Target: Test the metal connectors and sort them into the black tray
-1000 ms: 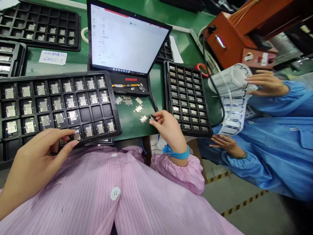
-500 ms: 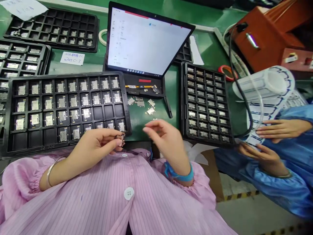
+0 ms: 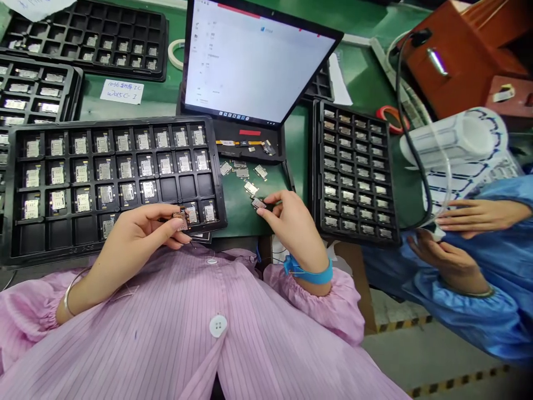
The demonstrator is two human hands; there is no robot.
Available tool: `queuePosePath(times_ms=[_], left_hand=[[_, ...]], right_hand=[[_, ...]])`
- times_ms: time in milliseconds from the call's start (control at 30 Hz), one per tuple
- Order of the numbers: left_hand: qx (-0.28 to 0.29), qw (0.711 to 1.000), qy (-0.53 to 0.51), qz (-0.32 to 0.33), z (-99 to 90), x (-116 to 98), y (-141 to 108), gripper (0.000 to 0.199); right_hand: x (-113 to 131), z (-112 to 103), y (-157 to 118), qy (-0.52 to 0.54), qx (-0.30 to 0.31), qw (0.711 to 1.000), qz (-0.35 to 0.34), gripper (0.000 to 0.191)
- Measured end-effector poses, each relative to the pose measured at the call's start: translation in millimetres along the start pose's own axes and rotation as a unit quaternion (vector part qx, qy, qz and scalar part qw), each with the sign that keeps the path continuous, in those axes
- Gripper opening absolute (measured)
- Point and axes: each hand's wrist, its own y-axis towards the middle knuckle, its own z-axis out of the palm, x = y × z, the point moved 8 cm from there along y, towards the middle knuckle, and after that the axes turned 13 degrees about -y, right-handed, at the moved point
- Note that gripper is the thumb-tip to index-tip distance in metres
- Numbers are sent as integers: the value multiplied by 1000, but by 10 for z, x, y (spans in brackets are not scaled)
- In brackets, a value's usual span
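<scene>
my left hand (image 3: 145,230) is closed around a small flat copper-brown and silver electronic board (image 3: 180,220), pinched between thumb and fingers just over the front edge of a large black plastic compartment tray (image 3: 69,247). my right hand (image 3: 295,223) has its thumb and forefinger closed on the edge of a thin rectangular silver-and-black module (image 3: 259,204), low over the green tabletop (image 3: 239,219), between that tray and a second black plastic tray (image 3: 317,183) filled with rows of small silver parts.

just beyond my right fingertips lies a loose silver module (image 3: 250,189), with a small cluster of silver metal pieces (image 3: 240,169) farther up, near a shallow black box (image 3: 272,154) that holds an orange ribbon cable (image 3: 227,143) and a red strip (image 3: 250,133). behind the box a black-framed lit screen (image 3: 258,66) leans back.

in the large tray, the two far rows hold silver modules all the way across. the third row has three bare pockets at its right end, and the nearest row has three at its left; my left hand hides part of that row.

off to my right, a co-worker's two hands (image 3: 483,216) in blue sleeves are beside a white printed roll (image 3: 453,136).
</scene>
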Motion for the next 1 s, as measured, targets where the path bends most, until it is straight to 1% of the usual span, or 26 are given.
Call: queuePosePath(times_ms=[100,167,200,233,300,367,400,433,500,633,700,733,867,1000], left_hand=[[6,1000,-13,-19,-24,39,11,31],[10,999,-26,-33,-18,58,20,31],[12,999,-32,-38,-9,63,24,31],[16,998,-39,-41,8,62,26,30],[31,997,-52,-45,65,49,25,27],[49,996,-63,-41,130,13,15,26],[56,996,-66,-33,156,-15,7,26],[60,996,-68,-21,172,-48,-2,26],[53,997,-63,4,170,-110,-17,26],[21,998,-54,32,116,-167,-33,27],[14,998,-52,36,105,-178,-35,26],[12,998,-50,38,103,-185,-36,25],[19,998,-48,38,122,-200,-42,22],[37,998,-54,27,136,-171,-40,21]], right_hand=[[-47,-24,-21,63,13,997,38,15],[21,-65,-79,138,19,988,66,18],[105,-73,-120,191,31,978,73,21],[228,-64,-167,254,54,963,71,25],[571,-5,-272,378,126,916,43,31],[893,73,-373,458,195,867,22,29],[1012,118,-411,484,222,846,20,28],[1104,165,-440,503,245,829,21,29],[1221,250,-472,527,280,802,20,30],[1344,342,-519,550,346,760,-8,31],[1369,351,-542,553,365,749,-17,31],[1372,347,-548,552,368,748,-19,31],[1356,315,-556,535,360,764,-26,28],[1344,302,-563,519,356,777,-35,27]])
